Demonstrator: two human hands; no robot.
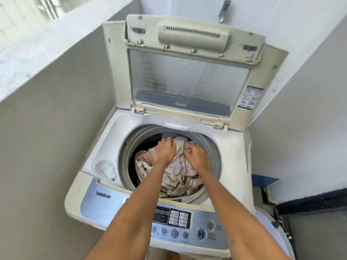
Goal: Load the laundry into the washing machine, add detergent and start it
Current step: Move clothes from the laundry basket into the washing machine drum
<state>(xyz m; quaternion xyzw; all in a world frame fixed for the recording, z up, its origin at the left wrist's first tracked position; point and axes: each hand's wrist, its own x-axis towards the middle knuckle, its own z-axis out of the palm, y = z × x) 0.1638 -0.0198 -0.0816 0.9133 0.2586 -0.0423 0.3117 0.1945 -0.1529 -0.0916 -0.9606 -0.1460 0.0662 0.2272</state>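
Observation:
A cream top-loading washing machine (236, 151) stands in front of me with its lid (187, 72) raised against the wall. Inside the round drum (127, 147) lies a pile of beige and white cloth with brown stripes (178, 177). My left hand (166, 149) is down in the drum, fingers curled into the cloth near its far side. My right hand (197, 156) sits just to its right and pinches a fold of the same cloth. The control panel (180, 220) with a start/pause button (201, 234) runs along the near edge, under my forearms.
A small round recess holding white residue (107, 168) sits at the machine's front left corner. A grey wall closes in on the left, a white wall on the right. A tap (224, 10) sticks out above the lid. Blue and black items (266, 181) lie low right.

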